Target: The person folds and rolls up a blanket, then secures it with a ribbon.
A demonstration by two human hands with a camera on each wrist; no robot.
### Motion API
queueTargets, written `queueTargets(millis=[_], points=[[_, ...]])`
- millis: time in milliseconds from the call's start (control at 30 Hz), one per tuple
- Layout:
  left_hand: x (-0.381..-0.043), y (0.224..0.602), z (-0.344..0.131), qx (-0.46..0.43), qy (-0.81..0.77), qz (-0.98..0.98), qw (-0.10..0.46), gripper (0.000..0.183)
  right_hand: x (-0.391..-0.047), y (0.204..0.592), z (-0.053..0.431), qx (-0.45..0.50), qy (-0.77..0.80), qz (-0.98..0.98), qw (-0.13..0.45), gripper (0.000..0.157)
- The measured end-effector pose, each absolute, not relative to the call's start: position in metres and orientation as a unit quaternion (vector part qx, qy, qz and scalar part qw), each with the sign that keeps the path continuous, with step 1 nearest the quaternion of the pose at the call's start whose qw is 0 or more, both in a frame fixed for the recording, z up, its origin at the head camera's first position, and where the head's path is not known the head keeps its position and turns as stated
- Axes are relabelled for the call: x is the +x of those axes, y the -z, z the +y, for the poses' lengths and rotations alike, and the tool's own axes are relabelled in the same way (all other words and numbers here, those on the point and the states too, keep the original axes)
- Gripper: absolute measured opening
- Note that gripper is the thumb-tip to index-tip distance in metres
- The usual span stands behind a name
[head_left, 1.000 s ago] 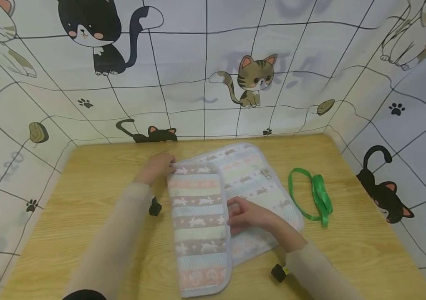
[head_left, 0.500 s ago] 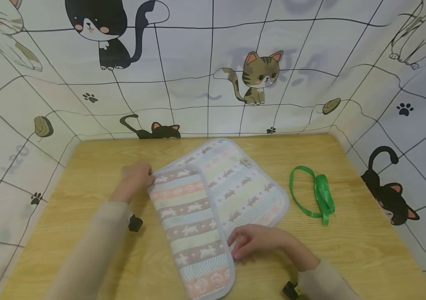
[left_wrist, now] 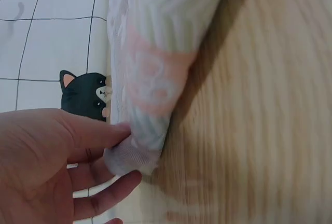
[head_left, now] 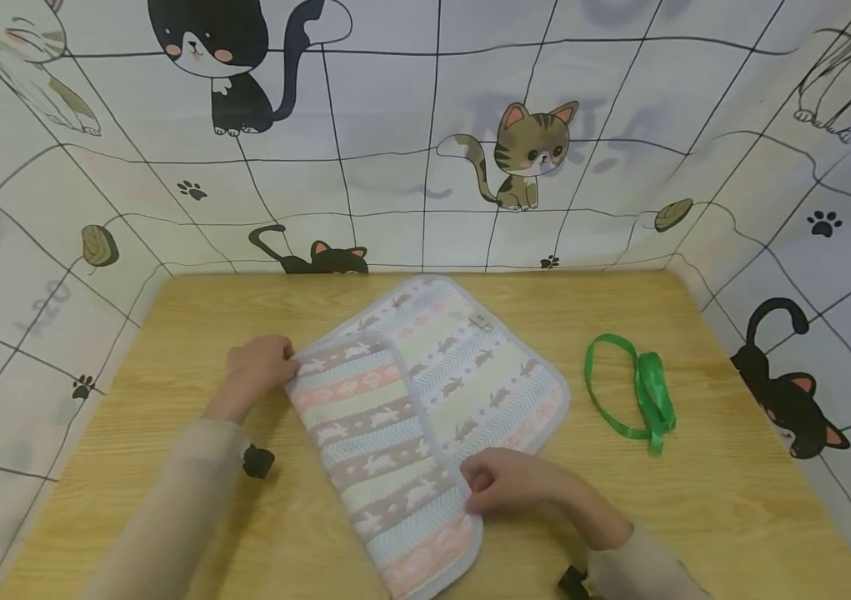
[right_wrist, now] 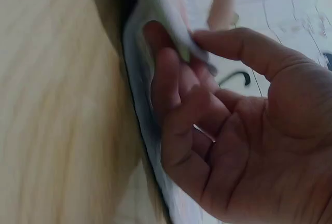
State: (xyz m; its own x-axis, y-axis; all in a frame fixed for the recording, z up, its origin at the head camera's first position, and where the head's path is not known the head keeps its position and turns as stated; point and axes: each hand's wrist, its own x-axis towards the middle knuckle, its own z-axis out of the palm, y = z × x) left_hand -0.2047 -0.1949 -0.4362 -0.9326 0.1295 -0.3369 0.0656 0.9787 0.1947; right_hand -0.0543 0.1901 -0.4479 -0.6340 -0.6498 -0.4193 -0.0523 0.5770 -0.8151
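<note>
A pastel striped cloth (head_left: 463,392) with rabbit bands and a pale lavender border lies on the table, its left part folded over the rest. At the fold's upper left corner, my left hand (head_left: 254,371) pinches the cloth between thumb and fingers; the left wrist view shows the thumb pressed on the cloth's end (left_wrist: 136,156). My right hand (head_left: 518,479) grips the bordered edge of the folded-over part near its lower right. In the right wrist view, thumb and curled fingers (right_wrist: 171,79) hold that edge, lifted off the layer beneath.
A green ribbon (head_left: 652,396), partly wound with a loose loop, lies on the wooden table (head_left: 733,500) right of the cloth. Cat-printed curtain walls (head_left: 395,183) stand at the back and both sides of the table.
The cloth has turned and shifted left, with my left hand moving left and nearer. My right hand has moved nearer along the flap's edge and now pinches it.
</note>
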Motion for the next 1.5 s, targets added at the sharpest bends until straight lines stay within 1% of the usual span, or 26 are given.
queueTargets(millis=[133, 200, 300, 433, 567, 633, 733, 800, 867, 967, 1067, 1167, 1367, 1500], points=[[-0.194, 0.435, -0.205, 0.066, -0.112, 0.976, 0.175, 0.02, -0.062, 0.448, 0.213, -0.198, 0.456, 0.795, 0.347, 0.018], [-0.187, 0.434, -0.21, 0.076, -0.125, 0.973, 0.178, 0.019, -0.065, 0.447, 0.225, -0.194, 0.47, 0.793, 0.334, 0.016], [-0.176, 0.432, -0.218, 0.102, -0.151, 0.962, 0.202, 0.017, -0.067, 0.446, 0.24, -0.178, 0.479, 0.798, 0.32, 0.017], [-0.161, 0.432, -0.224, 0.151, -0.217, 0.926, 0.27, 0.017, -0.068, 0.442, 0.257, -0.145, 0.483, 0.807, 0.306, 0.019], [-0.146, 0.43, -0.225, 0.209, -0.28, 0.87, 0.348, 0.028, -0.071, 0.441, 0.274, -0.119, 0.496, 0.805, 0.302, 0.024], [-0.139, 0.427, -0.222, 0.228, -0.305, 0.835, 0.397, 0.034, -0.073, 0.44, 0.282, -0.105, 0.501, 0.805, 0.299, 0.026], [-0.132, 0.425, -0.217, 0.235, -0.332, 0.785, 0.468, 0.033, -0.077, 0.44, 0.291, -0.086, 0.5, 0.815, 0.281, 0.028], [-0.131, 0.428, -0.214, 0.229, -0.345, 0.767, 0.49, 0.03, -0.079, 0.439, 0.296, -0.07, 0.501, 0.821, 0.265, 0.031], [-0.134, 0.434, -0.212, 0.212, -0.368, 0.762, 0.488, 0.025, -0.081, 0.439, 0.299, -0.058, 0.506, 0.822, 0.256, 0.035], [-0.143, 0.447, -0.212, 0.184, -0.409, 0.777, 0.442, 0.024, -0.082, 0.439, 0.305, -0.059, 0.519, 0.811, 0.262, 0.04], [-0.152, 0.459, -0.21, 0.16, -0.446, 0.788, 0.394, 0.033, -0.081, 0.439, 0.313, -0.081, 0.526, 0.794, 0.293, 0.046], [-0.159, 0.464, -0.206, 0.157, -0.462, 0.795, 0.361, 0.036, -0.079, 0.439, 0.321, -0.103, 0.53, 0.773, 0.334, 0.049], [-0.168, 0.463, -0.191, 0.155, -0.438, 0.831, 0.306, 0.036, -0.075, 0.441, 0.337, -0.15, 0.564, 0.702, 0.408, 0.038], [-0.17, 0.46, -0.182, 0.136, -0.423, 0.846, 0.295, 0.034, -0.074, 0.445, 0.343, -0.178, 0.591, 0.652, 0.441, 0.027]])
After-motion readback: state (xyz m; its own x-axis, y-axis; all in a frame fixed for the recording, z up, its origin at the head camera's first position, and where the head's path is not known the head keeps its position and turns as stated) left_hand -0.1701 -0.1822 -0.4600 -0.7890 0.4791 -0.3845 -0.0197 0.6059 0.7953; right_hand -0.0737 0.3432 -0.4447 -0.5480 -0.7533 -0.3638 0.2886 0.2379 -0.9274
